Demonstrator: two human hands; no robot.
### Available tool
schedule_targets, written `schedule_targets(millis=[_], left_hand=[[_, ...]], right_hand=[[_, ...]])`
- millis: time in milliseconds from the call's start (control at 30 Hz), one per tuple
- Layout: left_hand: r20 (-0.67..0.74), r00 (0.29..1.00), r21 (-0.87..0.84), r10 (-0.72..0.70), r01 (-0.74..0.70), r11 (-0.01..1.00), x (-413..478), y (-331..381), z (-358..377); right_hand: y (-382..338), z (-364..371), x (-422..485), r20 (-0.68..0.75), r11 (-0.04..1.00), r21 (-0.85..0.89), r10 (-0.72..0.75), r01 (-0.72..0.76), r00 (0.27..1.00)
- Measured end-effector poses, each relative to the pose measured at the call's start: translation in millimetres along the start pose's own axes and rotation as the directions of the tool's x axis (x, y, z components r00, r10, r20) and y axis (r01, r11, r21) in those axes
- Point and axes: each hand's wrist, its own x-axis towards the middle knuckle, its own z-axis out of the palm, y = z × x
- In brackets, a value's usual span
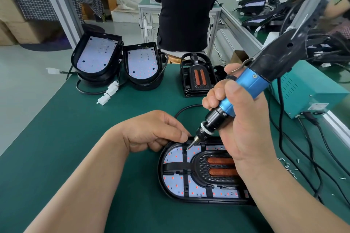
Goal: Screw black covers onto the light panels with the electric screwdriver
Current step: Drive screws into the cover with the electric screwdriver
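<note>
An oval light panel (175,185) with red LED dots lies on the green mat, a black cover (203,168) with two orange coils set on it. My right hand (244,125) grips the blue and black electric screwdriver (246,87); its bit tip touches the cover's upper left corner. My left hand (153,132) rests at the panel's far left edge, fingers curled, thumb and fingertip beside the bit; whether they pinch a screw is hidden.
Two stacks of uncovered panels (98,53) (143,62) with cables and white connectors (108,92) stand at the back left. A stack of black covers (198,75) is behind centre. A teal power box (306,92) and loose screws (289,168) lie right. A person in black (187,11) stands beyond the table.
</note>
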Motion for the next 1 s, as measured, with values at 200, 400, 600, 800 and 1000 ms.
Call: schedule_targets(millis=[200,400,600,800,1000], left_hand=[[-0.006,1.0,0.011,0.021,-0.021,1.0,-0.5,1.1,1.6],[-0.026,0.999,0.021,0.031,-0.03,0.999,-0.8,0.7,2.7],[-0.044,0.998,0.04,0.053,-0.051,0.998,-1.7,0.6,6.6],[-0.056,0.996,0.083,0.07,-0.065,0.994,-2.4,1.1,7.8],[-0.018,0.998,0.1,0.053,-0.051,0.994,-0.8,2.7,8.0]], right_hand=[[1.5,-0.3,-1.3,0.038,1.0,-0.028,0.002,-0.001,0.999],[-1.3,3.7,-3.5,0.138,0.996,-0.087,0.0,0.012,0.99],[-1.4,6.9,-6.6,0.228,0.998,-0.04,0.056,-0.049,0.972],[2.1,5.8,-5.5,0.305,0.995,-0.038,0.096,-0.089,0.947],[5.6,4.4,-2.1,0.406,0.995,-0.054,0.097,-0.083,0.909]])
